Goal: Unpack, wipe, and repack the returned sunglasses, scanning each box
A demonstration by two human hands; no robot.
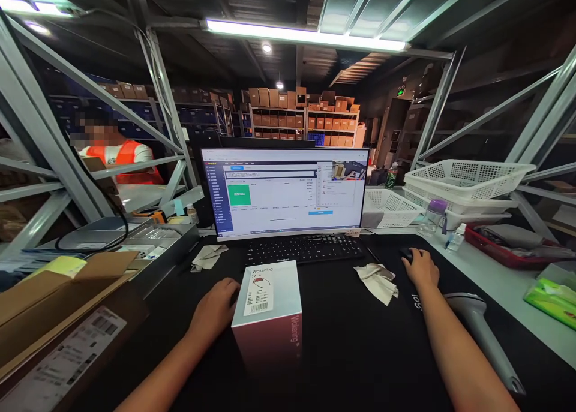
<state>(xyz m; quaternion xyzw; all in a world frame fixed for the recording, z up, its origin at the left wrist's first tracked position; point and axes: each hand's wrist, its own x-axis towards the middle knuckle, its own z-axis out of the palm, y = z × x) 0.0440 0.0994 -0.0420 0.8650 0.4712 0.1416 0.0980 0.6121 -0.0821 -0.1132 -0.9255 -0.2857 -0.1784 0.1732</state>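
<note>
A Wakening box (279,292), white on top with a reddish front, stands upright on the black desk mat (342,352). A barcode label (260,295) is stuck on its top. Beside the box's left side rests my left hand (216,307), its fingers bent and partly hidden by the box. Whether it grips the box I cannot tell. My right hand (423,269) is closed over a black computer mouse (406,253) on the mat. A grey handheld barcode scanner (483,331) lies to the right of my right forearm.
Ahead stand a lit monitor (283,214) and a keyboard (306,248). Crumpled cloths (377,281) lie on the mat. At left is an open cardboard carton (63,322); at right, white baskets (468,181), a bottle (456,238) and a red tray (499,253). A person in an orange vest (128,154) is beyond.
</note>
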